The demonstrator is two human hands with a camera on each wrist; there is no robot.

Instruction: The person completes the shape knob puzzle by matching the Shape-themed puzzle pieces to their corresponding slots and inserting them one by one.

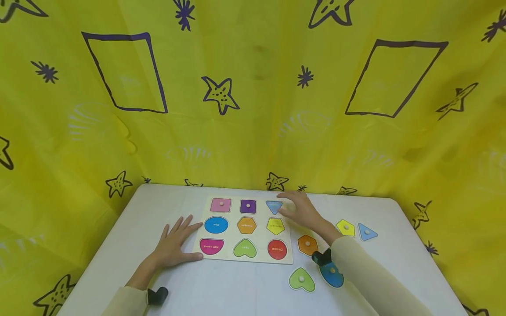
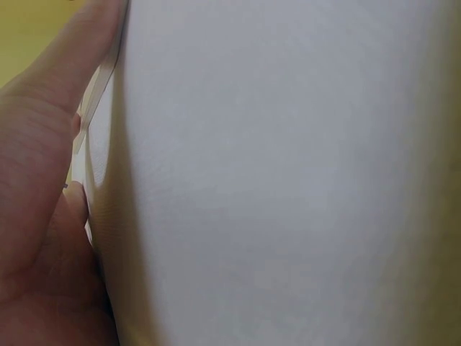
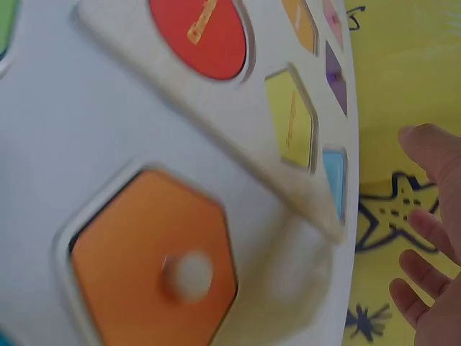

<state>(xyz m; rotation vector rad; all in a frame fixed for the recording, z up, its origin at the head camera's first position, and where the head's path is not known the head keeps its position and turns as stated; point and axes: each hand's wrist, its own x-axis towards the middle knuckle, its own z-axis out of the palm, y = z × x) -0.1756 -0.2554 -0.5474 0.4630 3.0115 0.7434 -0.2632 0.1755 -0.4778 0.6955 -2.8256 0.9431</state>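
A wooden shape puzzle board (image 1: 197, 254) lies on the white table. Knobbed pink (image 1: 215, 206) and purple (image 1: 243, 206) pieces fill two top-row recesses; the other recesses show printed shapes without knobs. My left hand (image 1: 174, 245) rests spread on the table, thumb and fingertips touching the board's left edge. Over the board's far right corner, beside the light-blue triangle recess (image 1: 272, 205), my right hand (image 1: 302, 210) hovers with loosely bent fingers. In the right wrist view, nothing shows between that hand's thumb and fingers (image 3: 425, 274).
Right of the board lie a knobbed orange hexagon (image 1: 303, 249), green heart (image 1: 295, 283), yellow pentagon (image 1: 342, 226) and light-blue triangle (image 1: 363, 236). A blue oval (image 1: 336, 281) is partly hidden beneath the right sleeve. Yellow patterned cloth (image 1: 253, 145) hangs behind the table.
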